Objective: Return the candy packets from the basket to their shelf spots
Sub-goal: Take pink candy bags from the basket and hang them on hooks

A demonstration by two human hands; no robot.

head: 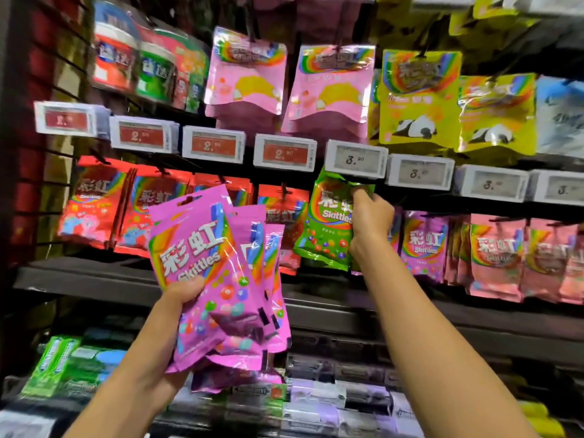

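Note:
My left hand (183, 298) grips a fanned bunch of purple-pink Skittles packets (218, 279) in front of the middle shelf row. My right hand (371, 221) reaches up to the hanging row and pinches the top of a green Skittles packet (325, 222), just under a white price tag (355, 159) marked 3.90. Red Skittles packets (94, 203) hang to the left of the green one. Purple Skittles packets (423, 241) hang to its right, partly hidden by my right arm. No basket is in view.
Pink pouches (328, 90) and yellow panda pouches (420, 99) hang on the upper row above a line of price tags. Salmon-pink packets (496, 254) hang at the far right. A dark shelf ledge (79, 276) runs below, with gum boxes (50, 365) underneath.

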